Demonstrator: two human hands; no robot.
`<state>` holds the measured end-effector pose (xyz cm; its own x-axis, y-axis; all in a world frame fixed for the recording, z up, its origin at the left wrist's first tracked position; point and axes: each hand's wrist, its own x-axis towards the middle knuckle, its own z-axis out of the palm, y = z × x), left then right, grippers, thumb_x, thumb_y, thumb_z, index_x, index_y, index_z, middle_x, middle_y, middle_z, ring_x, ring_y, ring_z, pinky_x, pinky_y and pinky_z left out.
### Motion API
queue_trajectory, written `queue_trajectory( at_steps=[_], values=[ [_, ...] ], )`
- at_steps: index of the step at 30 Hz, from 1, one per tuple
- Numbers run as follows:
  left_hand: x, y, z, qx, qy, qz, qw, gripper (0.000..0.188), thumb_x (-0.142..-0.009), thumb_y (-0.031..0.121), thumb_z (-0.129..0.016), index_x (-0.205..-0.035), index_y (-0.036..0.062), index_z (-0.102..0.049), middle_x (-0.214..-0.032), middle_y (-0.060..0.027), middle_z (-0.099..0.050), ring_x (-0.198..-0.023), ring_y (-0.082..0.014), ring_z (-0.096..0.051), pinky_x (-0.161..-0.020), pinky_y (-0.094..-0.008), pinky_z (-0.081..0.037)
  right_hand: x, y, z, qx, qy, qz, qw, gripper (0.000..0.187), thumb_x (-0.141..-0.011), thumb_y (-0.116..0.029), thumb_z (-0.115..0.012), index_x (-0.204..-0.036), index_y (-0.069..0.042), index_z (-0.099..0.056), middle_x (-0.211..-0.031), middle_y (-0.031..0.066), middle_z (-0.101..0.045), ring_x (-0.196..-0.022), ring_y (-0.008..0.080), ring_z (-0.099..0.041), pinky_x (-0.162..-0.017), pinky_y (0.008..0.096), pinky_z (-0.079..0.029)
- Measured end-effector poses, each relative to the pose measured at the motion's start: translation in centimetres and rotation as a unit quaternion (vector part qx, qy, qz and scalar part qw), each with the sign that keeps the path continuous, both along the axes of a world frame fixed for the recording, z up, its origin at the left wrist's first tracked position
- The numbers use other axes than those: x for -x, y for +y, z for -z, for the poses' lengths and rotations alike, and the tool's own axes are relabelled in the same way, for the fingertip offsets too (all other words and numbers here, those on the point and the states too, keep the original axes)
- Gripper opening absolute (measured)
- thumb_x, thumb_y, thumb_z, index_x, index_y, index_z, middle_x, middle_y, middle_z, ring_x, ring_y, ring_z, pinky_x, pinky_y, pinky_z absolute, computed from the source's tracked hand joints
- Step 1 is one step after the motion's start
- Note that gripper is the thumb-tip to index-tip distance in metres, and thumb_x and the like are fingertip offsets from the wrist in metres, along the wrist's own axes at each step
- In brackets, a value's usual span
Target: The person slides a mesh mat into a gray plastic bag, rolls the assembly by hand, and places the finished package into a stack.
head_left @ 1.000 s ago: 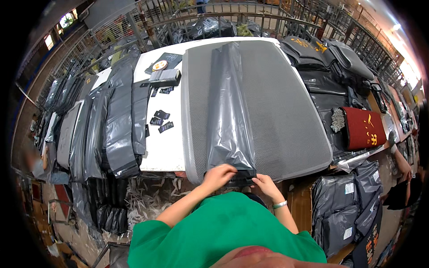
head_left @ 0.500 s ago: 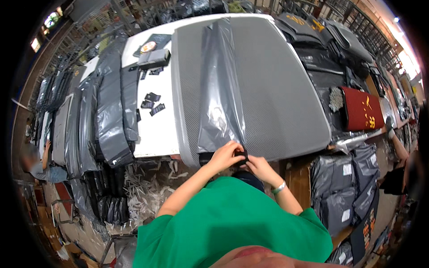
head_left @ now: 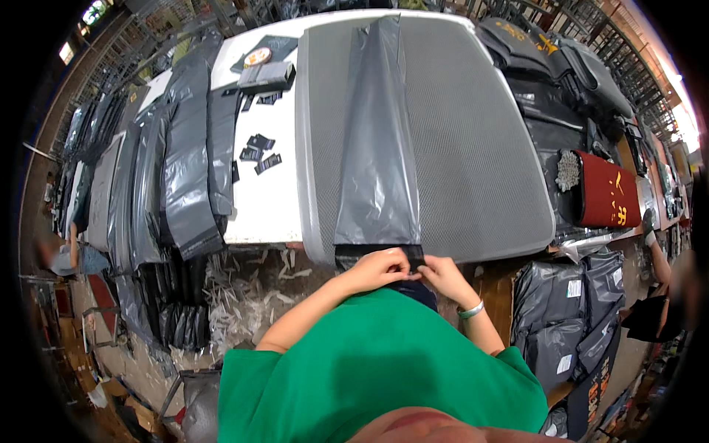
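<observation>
A long grey plastic mailing bag point(head_left: 377, 170) lies flat, its length running away from me, on a large grey textured mat point(head_left: 473, 155). The black inner side of the bag's mouth shows as a band at its near end, by the mat's front edge. My left hand point(head_left: 378, 270) has its fingers curled and pinched at this black band. Beside it, my right hand point(head_left: 447, 282) pinches near the band's right corner, thumb and forefinger together. The fingertips of both hands almost meet, and what exactly lies between them is partly hidden.
Left of the mat, small black packets point(head_left: 258, 148) and a grey box point(head_left: 267, 76) lie on the white tabletop point(head_left: 273, 199). Folded grey bags point(head_left: 188, 177) are piled further left. At right are a rolled red mat point(head_left: 607, 190) and packed grey parcels point(head_left: 550, 295). Other people stand at both sides.
Both hands have come closer to my body, and the bag's black mouth now shows as a wide band where it was mostly covered. The whole view has shifted slightly.
</observation>
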<state>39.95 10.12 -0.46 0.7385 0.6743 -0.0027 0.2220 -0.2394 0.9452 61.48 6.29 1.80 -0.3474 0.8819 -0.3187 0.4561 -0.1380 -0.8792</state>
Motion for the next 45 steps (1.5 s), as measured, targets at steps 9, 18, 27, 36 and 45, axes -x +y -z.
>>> queue_trajectory(
  at_steps=[9, 18, 27, 36, 45],
  values=[
    [-1.2, 1.3, -0.6, 0.046, -0.03, -0.174, 0.983, 0.015, -0.078, 0.01, -0.068, -0.087, 0.0032, -0.058, -0.073, -0.002, -0.052, -0.058, -0.0099, -0.043, -0.056, -0.0254, -0.039, 1.1, 0.1, -0.2, -0.018, 0.024, 0.0, 1.0, 0.012, -0.088, -0.006, -0.051, -0.093, 0.003, -0.058, -0.074, 0.011, -0.069, -0.062, 0.011, -0.056, -0.053, 0.0257, -0.043],
    [7.2, -3.6, 5.1, 0.232, 0.085, -0.162, 0.955, 0.011, -0.081, 0.01, -0.067, -0.081, 0.0037, -0.058, -0.067, 0.0026, -0.05, -0.061, -0.0039, -0.044, -0.055, -0.0219, -0.037, 0.1, -0.3, 1.1, 0.019, 0.048, 0.032, 0.998, 0.01, -0.089, -0.004, -0.051, -0.092, 0.005, -0.056, -0.072, 0.0163, -0.063, -0.078, 0.0243, -0.069, -0.058, 0.0281, -0.048],
    [-0.6, 0.3, 1.1, 0.02, 0.004, -0.083, 0.996, 0.016, -0.079, 0.014, -0.067, -0.086, 0.0021, -0.058, -0.08, -0.0067, -0.054, -0.066, -0.0161, -0.051, -0.061, -0.0292, -0.043, 0.8, 0.3, -0.4, 0.034, 0.026, -0.033, 0.999, 0.013, -0.089, -0.002, -0.05, -0.096, 0.005, -0.058, -0.081, 0.0162, -0.066, -0.08, 0.0233, -0.069, -0.063, 0.0293, -0.05],
    [8.0, -4.1, 4.1, 0.179, 0.031, -0.277, 0.944, 0.012, -0.078, 0.008, -0.069, -0.082, 0.0037, -0.059, -0.07, 0.0043, -0.05, -0.059, -0.0034, -0.042, -0.054, -0.0214, -0.036, 0.5, 0.1, 1.5, 0.082, 0.041, 0.09, 0.992, 0.019, -0.086, -0.011, -0.06, -0.099, 0.002, -0.061, -0.085, 0.0097, -0.068, -0.072, 0.014, -0.066, -0.066, 0.0257, -0.052],
    [1.1, -1.2, 1.5, -0.015, 0.092, -0.172, 0.981, 0.025, -0.077, 0.017, -0.069, -0.099, 0.0099, -0.06, -0.087, -0.0044, -0.06, -0.063, -0.016, -0.057, -0.058, -0.03, -0.045, 4.1, -0.4, 1.5, -0.182, -0.235, -0.006, 0.955, 0.021, -0.081, -0.025, -0.064, -0.091, -0.007, -0.06, -0.082, 0.0111, -0.064, -0.072, 0.0294, -0.064, -0.061, 0.0385, -0.05]
  ],
)
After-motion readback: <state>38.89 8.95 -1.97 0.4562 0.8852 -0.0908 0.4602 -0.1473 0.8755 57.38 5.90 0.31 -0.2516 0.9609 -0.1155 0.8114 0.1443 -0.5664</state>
